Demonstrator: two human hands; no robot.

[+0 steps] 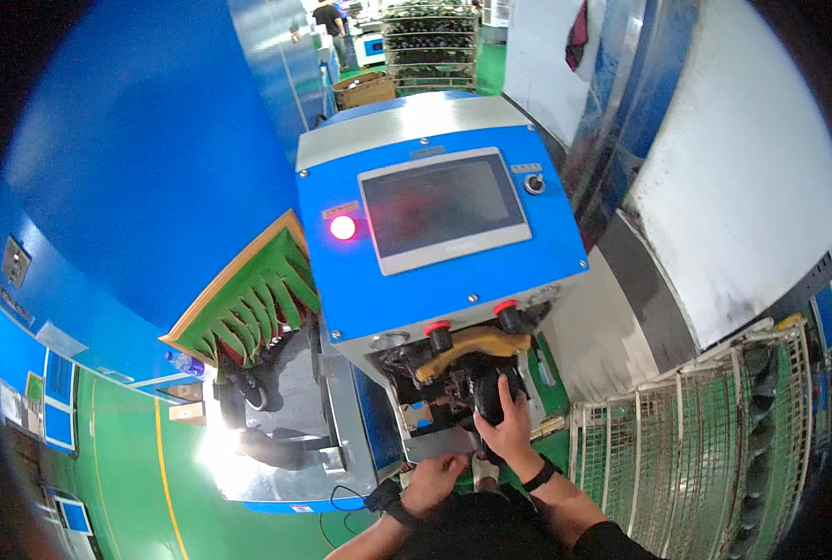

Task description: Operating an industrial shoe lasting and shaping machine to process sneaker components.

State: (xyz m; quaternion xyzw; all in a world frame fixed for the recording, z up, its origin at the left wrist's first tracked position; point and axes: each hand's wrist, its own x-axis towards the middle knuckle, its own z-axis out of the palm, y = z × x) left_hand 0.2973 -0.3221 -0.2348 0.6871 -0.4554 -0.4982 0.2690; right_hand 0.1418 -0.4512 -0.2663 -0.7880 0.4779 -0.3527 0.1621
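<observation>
My right hand (pixel 509 427) is closed around a black shoe (pixel 492 387), which stands at the front opening of a blue machine (pixel 341 299). Its thumb and fingers lie along the shoe's side. Lower and to the left, my left hand (pixel 434 483) is closed with its fingers curled, close to a grey metal plate (pixel 440 443) below the opening. Anything inside those fingers is hidden. Just above the shoe runs a worn yellow pad (pixel 472 348). Two black knobs with red rings, a left one (pixel 439 334) and a right one (pixel 506 315), sit on the machine's front edge.
A dark screen (pixel 444 210) and a lit red lamp (pixel 343 228) are on the machine. At left, black shoes (pixel 246 390) lie by a green fringed curtain (pixel 252 308). A wire rack (pixel 677 448) stands close at right. Far off, a person (pixel 330 21) stands near a loaded rack (pixel 432 47).
</observation>
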